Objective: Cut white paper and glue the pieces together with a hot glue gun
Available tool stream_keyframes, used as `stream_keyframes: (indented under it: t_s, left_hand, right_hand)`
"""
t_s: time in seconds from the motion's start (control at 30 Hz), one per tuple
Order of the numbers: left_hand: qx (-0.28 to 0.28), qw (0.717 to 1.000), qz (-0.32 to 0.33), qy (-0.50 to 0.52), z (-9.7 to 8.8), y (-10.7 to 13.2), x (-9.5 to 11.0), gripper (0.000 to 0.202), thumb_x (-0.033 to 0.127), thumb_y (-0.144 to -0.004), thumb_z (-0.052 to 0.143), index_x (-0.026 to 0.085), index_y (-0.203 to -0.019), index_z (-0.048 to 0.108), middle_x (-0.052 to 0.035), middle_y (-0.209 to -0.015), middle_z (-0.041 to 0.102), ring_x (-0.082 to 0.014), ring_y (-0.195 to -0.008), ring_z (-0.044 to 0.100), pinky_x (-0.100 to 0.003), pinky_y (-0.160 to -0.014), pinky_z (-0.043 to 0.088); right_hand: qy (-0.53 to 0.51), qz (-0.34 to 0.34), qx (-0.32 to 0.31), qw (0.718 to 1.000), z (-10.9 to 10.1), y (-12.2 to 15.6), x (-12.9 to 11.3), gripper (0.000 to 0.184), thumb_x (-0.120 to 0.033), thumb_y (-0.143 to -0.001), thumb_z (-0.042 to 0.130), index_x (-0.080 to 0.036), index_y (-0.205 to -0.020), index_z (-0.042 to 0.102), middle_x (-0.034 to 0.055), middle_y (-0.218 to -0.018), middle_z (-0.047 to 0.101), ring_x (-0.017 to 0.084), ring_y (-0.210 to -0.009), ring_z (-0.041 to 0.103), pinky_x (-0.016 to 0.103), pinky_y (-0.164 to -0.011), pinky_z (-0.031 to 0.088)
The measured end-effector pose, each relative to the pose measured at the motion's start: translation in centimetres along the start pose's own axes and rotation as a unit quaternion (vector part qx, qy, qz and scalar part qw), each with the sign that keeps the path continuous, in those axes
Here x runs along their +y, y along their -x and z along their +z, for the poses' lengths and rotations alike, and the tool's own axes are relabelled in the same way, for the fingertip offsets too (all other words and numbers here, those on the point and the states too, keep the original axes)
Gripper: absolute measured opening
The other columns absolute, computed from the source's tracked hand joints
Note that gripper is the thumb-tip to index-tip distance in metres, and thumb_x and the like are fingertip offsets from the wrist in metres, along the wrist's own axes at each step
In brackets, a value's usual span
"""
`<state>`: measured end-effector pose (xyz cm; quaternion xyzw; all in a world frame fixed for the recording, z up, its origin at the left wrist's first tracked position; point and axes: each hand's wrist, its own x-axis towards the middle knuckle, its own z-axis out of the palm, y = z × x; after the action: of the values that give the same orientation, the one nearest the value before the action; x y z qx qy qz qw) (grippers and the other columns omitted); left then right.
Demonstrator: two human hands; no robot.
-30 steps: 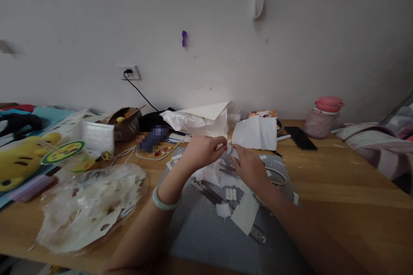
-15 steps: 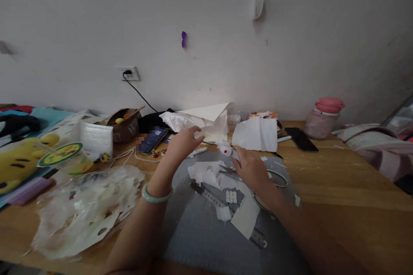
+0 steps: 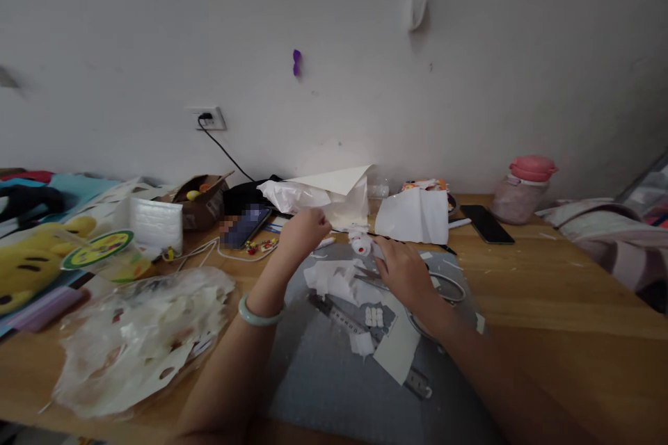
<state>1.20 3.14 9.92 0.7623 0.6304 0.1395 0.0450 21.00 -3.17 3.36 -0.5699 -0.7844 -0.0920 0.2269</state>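
Observation:
My right hand [image 3: 404,271] is closed on a small white object with a round end and a red dot [image 3: 361,245], held over the grey mat [image 3: 323,361]. My left hand [image 3: 305,231] is just to its left and a little higher, fingers curled together; what they hold, if anything, is hidden. A white pen-like stick [image 3: 326,243] lies below the left fingertips. Under my right hand are scissors [image 3: 371,279], partly covered by that hand. Crumpled white paper [image 3: 334,279], a steel ruler [image 3: 417,384], a cream card [image 3: 399,349] and small white pads [image 3: 374,318] lie nearer.
A torn clear plastic bag [image 3: 136,348] and a lidded cup [image 3: 104,254] stand left on the wooden table [image 3: 532,299]. Behind are a phone [image 3: 248,226], a cardboard box [image 3: 206,205] and white wrapping [image 3: 318,198]. A dark phone [image 3: 488,224] and pink-lidded jar [image 3: 522,191] are right.
My left fingers, stretched apart before, have curled together, and the hand has moved slightly right. The white object in my right hand has shifted a little left.

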Motion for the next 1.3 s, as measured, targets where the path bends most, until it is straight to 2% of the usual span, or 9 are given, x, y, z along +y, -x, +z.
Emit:
stream_keyframes:
  t_s: [0.23,0.4,0.57,0.7,0.73,0.8,0.87,0.93,1.3]
  left_hand:
    - [0.017,0.981,-0.17,-0.087,0.7,-1.1,-3.5,0.03,0.016,-0.08,0.041,0.009,-0.095,0.066,-0.0252,-0.1,0.067,-0.033,-0.094,0.065,-0.038,-0.07,0.048]
    - [0.005,0.976,-0.196,-0.091,0.6,-1.2,-5.3,0.029,0.015,-0.079,0.043,0.009,-0.094,0.066,-0.0257,-0.102,0.067,-0.0331,-0.096,0.065,-0.038,-0.071,0.049]
    - [0.037,0.992,-0.119,0.029,-0.4,-1.2,-4.9,0.022,0.023,-0.078,0.046,0.009,-0.086,0.063,-0.0226,-0.092,0.067,-0.0313,-0.089,0.063,-0.038,-0.07,0.047]
    - [0.113,0.981,-0.035,0.151,-1.4,-0.5,-2.6,0.02,0.023,-0.087,0.034,0.018,-0.087,0.054,-0.0052,-0.073,0.06,-0.0182,-0.072,0.058,-0.029,-0.063,0.045]
    - [0.177,0.955,0.023,0.238,-1.5,-0.1,-1.9,0.017,0.024,-0.088,0.034,0.019,-0.088,0.051,-0.0017,-0.069,0.055,-0.0153,-0.065,0.054,-0.027,-0.059,0.043]
    - [0.302,0.858,0.148,0.389,-1.6,0.7,-0.4,0.012,0.03,-0.092,0.035,0.023,-0.091,0.045,0.002,-0.066,0.046,-0.0119,-0.057,0.045,-0.024,-0.053,0.038]
    - [0.365,0.776,0.243,0.454,-1.4,1.5,0.9,0.013,0.036,-0.094,0.035,0.025,-0.092,0.041,0.0031,-0.065,0.041,-0.0117,-0.054,0.04,-0.024,-0.05,0.034]
    - [0.38,0.748,0.293,0.459,-1.1,2.1,1.7,0.013,0.038,-0.095,0.036,0.026,-0.091,0.04,0.0031,-0.065,0.04,-0.0122,-0.054,0.039,-0.026,-0.052,0.035]
    - [0.373,0.781,0.329,0.378,0.3,2.0,1.8,0.016,0.036,-0.095,0.033,0.024,-0.089,0.041,0.0017,-0.068,0.044,-0.0135,-0.06,0.044,-0.03,-0.059,0.038]
  right_hand:
    - [-0.001,0.019,-0.023,1.0,0.1,0.0,0.2,0.033,-0.015,-0.085,0.052,-0.015,-0.117,0.055,0.0117,-0.107,0.067,0.024,-0.098,0.061,0.034,-0.086,0.041]
    - [0.004,0.02,-0.03,0.999,0.0,-0.1,0.2,0.033,-0.015,-0.084,0.054,-0.014,-0.117,0.056,0.0115,-0.106,0.067,0.024,-0.099,0.061,0.035,-0.087,0.042]
    - [0.002,0.026,-0.041,0.999,0.0,-0.1,0.2,0.033,-0.014,-0.084,0.052,-0.014,-0.117,0.056,0.0129,-0.107,0.067,0.024,-0.098,0.061,0.035,-0.086,0.043]
    - [-0.02,0.025,-0.045,0.998,-0.1,-0.1,0.1,0.033,-0.017,-0.085,0.05,-0.014,-0.118,0.056,0.0129,-0.107,0.067,0.024,-0.1,0.061,0.035,-0.086,0.043]
    - [-0.031,0.025,-0.05,0.998,-0.2,-0.1,0.0,0.034,-0.018,-0.085,0.05,-0.015,-0.118,0.056,0.0125,-0.107,0.067,0.024,-0.1,0.06,0.034,-0.085,0.043]
    - [-0.049,0.03,-0.063,0.996,-0.5,0.0,-0.1,0.034,-0.02,-0.086,0.049,-0.016,-0.12,0.055,0.0111,-0.106,0.067,0.024,-0.099,0.061,0.033,-0.083,0.043]
    - [-0.053,0.04,-0.074,0.995,-0.8,0.0,-0.4,0.035,-0.022,-0.086,0.049,-0.016,-0.12,0.055,0.0103,-0.104,0.068,0.024,-0.095,0.062,0.032,-0.079,0.044]
    - [-0.048,0.045,-0.078,0.995,-1.0,0.0,-0.5,0.037,-0.023,-0.086,0.049,-0.017,-0.122,0.054,0.0103,-0.103,0.068,0.025,-0.092,0.062,0.032,-0.076,0.044]
    - [-0.051,0.039,-0.072,0.995,-1.0,-0.1,-0.3,0.037,-0.022,-0.087,0.048,-0.016,-0.123,0.053,0.0111,-0.103,0.068,0.024,-0.095,0.062,0.03,-0.078,0.043]
